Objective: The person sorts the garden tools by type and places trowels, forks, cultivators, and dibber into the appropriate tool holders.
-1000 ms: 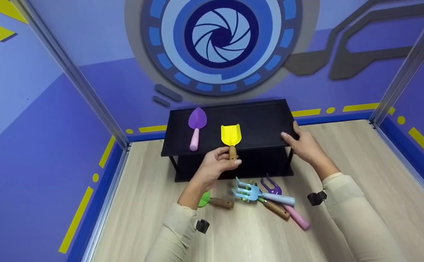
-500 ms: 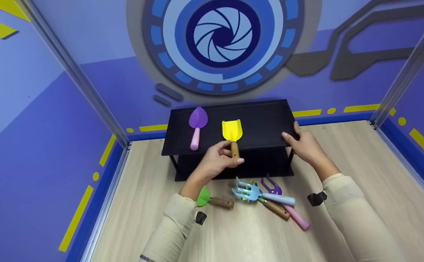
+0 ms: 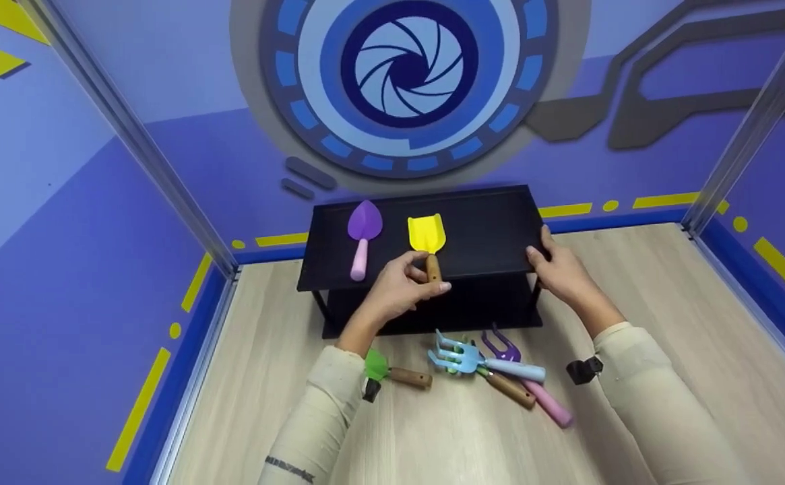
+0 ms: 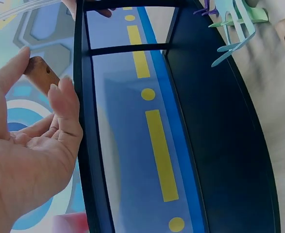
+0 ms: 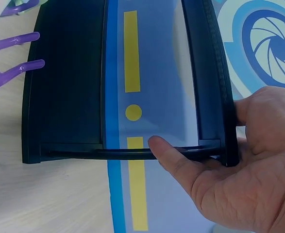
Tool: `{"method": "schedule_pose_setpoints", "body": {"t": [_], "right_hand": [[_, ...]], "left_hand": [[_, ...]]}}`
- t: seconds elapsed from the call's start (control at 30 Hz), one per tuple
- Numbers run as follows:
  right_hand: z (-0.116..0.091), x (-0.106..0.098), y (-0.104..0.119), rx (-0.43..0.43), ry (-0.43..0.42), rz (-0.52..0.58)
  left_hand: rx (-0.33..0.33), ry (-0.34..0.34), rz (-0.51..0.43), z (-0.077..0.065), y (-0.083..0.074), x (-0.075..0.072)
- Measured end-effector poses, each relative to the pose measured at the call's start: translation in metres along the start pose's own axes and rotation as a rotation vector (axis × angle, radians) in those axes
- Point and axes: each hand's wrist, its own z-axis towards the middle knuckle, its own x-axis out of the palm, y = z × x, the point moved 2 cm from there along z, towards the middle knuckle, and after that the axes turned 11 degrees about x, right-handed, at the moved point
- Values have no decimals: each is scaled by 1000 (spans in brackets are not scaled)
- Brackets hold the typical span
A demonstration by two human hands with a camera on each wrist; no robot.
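Observation:
My left hand (image 3: 399,286) pinches the wooden handle of a small yellow shovel (image 3: 427,232) between thumb and fingers. Its scoop lies over the top board of a black two-tier shelf (image 3: 486,229); whether it touches the board I cannot tell. In the left wrist view only the brown handle end (image 4: 41,75) shows. At the shelf's right end, my right hand (image 3: 564,269) grips the front corner, its thumb (image 5: 166,153) beside the side bar in the right wrist view. A purple trowel (image 3: 365,221) with a pink handle lies on the top board, left of the shovel.
In front of the shelf lie a light blue hand rake (image 3: 463,357), a purple fork (image 3: 503,347) with a pink handle and a partly covered green tool with a wooden handle (image 3: 508,389). A green trowel (image 3: 377,364) lies near my left sleeve. Blue panels stand behind.
My left hand has moved the yellow shovel a little further back over the top board. My right hand stays at the shelf corner; the other tools lie as before.

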Motion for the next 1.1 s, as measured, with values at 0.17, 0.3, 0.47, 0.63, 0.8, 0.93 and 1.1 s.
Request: {"method": "schedule_pose_setpoints", "body": {"t": [0.17, 0.3, 0.47, 0.63, 0.8, 0.93, 1.1], "right_hand": [[0, 1, -1, 3, 21, 35], [-1, 2, -2, 5, 6, 21], [-1, 4, -2, 6, -5, -5], [-1, 2, -2, 7, -22, -28], [-2, -1, -3, 4, -24, -28], [-2, 0, -3, 3, -36, -41], [-1, 3, -1, -2, -42, -41]], "left_hand": [[-4, 26, 72, 6, -4, 1], [-13, 53, 102, 12, -5, 1], [-39, 51, 69, 15, -5, -1], [-48, 54, 17, 21, -4, -1], [-81, 67, -8, 29, -4, -2], [-111, 66, -55, 32, 0, -3], [-141, 43, -54, 33, 4, -3]]}}
